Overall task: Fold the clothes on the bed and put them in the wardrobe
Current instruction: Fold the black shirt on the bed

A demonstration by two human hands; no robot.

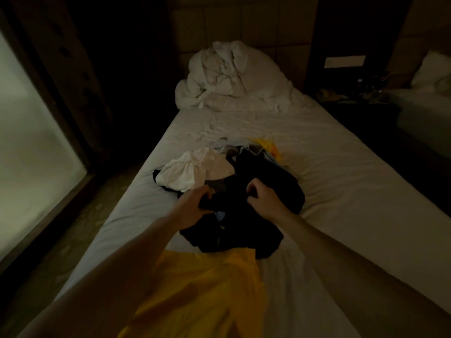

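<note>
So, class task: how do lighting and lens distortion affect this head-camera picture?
Head view: very dim; the black clothes lose their folds, the white sheet reads grey, the bed's edges bow from the wide angle, and the corners fall dark.

Both bare arms reached forward from the lower corners, converging toward the middle. Left hand (195, 206) lay palm down, fingers curled and pinching dark cloth (244, 215), thumb tucked under at the near side. Right hand (262, 198) was bent at the wrist, knuckles up, fingers curled tight into the same cloth. Hands sat near each other, apart, roughly level.
</note>
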